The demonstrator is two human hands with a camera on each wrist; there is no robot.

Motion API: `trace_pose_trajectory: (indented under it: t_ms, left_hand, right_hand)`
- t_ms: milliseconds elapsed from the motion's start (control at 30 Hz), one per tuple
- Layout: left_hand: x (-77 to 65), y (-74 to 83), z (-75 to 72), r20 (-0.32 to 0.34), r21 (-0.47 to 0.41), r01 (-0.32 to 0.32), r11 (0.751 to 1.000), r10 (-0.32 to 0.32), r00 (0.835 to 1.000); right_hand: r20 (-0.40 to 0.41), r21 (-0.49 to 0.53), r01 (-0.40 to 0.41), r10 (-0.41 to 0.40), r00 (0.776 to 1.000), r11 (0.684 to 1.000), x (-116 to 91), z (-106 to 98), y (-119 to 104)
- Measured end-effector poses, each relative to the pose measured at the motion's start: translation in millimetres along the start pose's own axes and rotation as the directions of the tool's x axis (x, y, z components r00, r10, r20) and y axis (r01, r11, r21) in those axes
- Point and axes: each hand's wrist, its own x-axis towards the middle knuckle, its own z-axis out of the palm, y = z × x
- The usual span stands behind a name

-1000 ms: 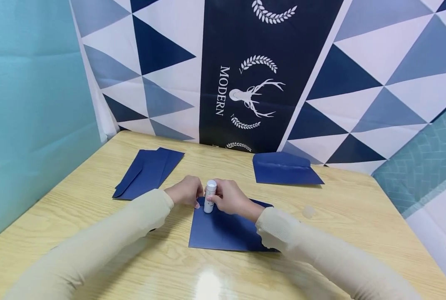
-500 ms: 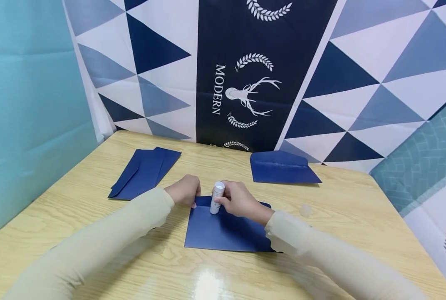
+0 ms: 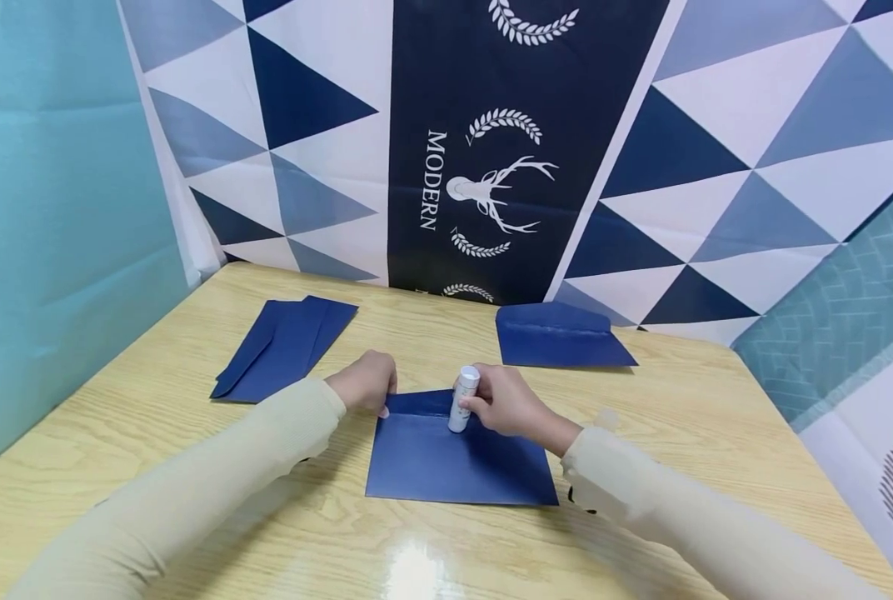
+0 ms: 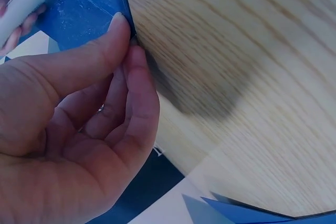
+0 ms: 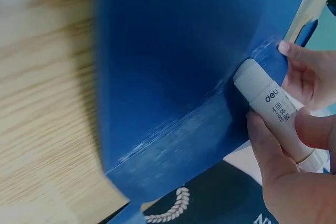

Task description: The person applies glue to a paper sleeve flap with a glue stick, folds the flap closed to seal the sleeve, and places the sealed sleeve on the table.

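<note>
A dark blue envelope [image 3: 454, 467] lies on the table with its flap unfolded toward the wall. My left hand [image 3: 366, 382] pinches the flap's left corner between thumb and fingertips, as the left wrist view shows. In my right hand [image 3: 510, 402] is a white glue stick [image 3: 464, 400], gripped between thumb and fingers and tilted. Its glue end meets the envelope along the flap's fold line. Whitish glue smears [image 5: 173, 129] run along that fold and over the flap in the right wrist view.
Overlapping blue envelopes [image 3: 285, 346] lie at the back left of the wooden table [image 3: 296, 533]. Another blue envelope [image 3: 562, 340] with its flap up rests at the back right. A small translucent cap-like piece [image 3: 606, 419] sits behind my right sleeve. Patterned cloth [image 3: 326, 208] hangs behind the table.
My right hand has slid the glue stick rightward along the fold, from near the left corner to about mid-envelope. My left hand keeps its pinch on the corner. The view has shifted slightly.
</note>
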Motion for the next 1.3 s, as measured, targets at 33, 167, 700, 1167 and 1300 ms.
trace_pose_trajectory:
  t_ms: [33,167,700,1167,1300]
  left_hand:
    - [-0.4,-0.2,0.1,-0.001,0.0,-0.002,1.0,0.002,1.0]
    - [-0.6,-1.4,0.2,0.0,-0.029,0.01,1.0,-0.01,1.0]
    - [-4.0,-1.2,0.0,0.002,-0.086,0.029,0.996,-0.029,1.0]
    - [-7.9,-3.8,0.8,-0.005,-0.08,-0.001,0.997,0.0,1.0]
    - [-7.8,-4.7,2.2,-0.016,-0.095,-0.011,0.995,0.01,1.0]
  right_hand:
    - [-0.006,-0.006,0.005,-0.005,1.0,1.0,-2,-1,2]
    - [-0.02,0.007,0.005,-0.005,1.0,1.0,-10,-7,11]
    - [-0.028,-0.029,-0.15,0.149,0.988,0.988,-36,-29,34]
    - [-0.028,-0.037,-0.147,0.146,0.989,0.988,-49,-41,47]
    - [0.0,-0.097,-0.099,0.1,0.995,0.99,-46,-48,48]
